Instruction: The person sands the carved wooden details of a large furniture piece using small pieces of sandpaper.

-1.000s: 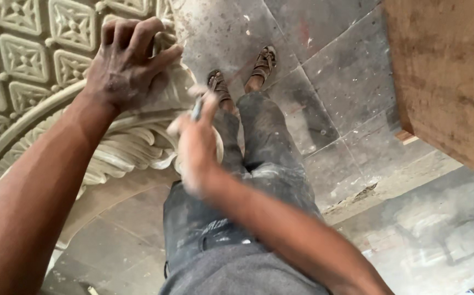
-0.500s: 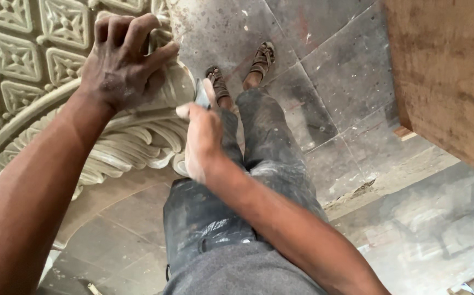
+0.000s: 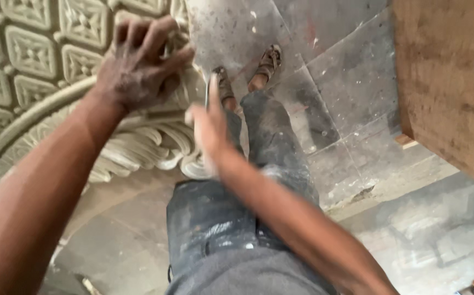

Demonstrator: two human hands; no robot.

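Pressing spread, open left hand (image 3: pixel 141 68) on carved plaster panel (image 3: pixel 40 71); at 3 o'clock, right hand (image 3: pixel 209 128) grips thin tool (image 3: pixel 208 90), blurred.

My right hand (image 3: pixel 210 131) now sits a little higher against the carving (image 3: pixel 138 145), blurred mid-stroke, the thin tool (image 3: pixel 208 90) pointing up. My left hand (image 3: pixel 138 68) spreads its fingers wider.

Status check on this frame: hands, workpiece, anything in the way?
Left hand spread flat on carved plaster panel. Right hand grips thin tool at the panel's scrolled edge; blurred. Nothing in the way.
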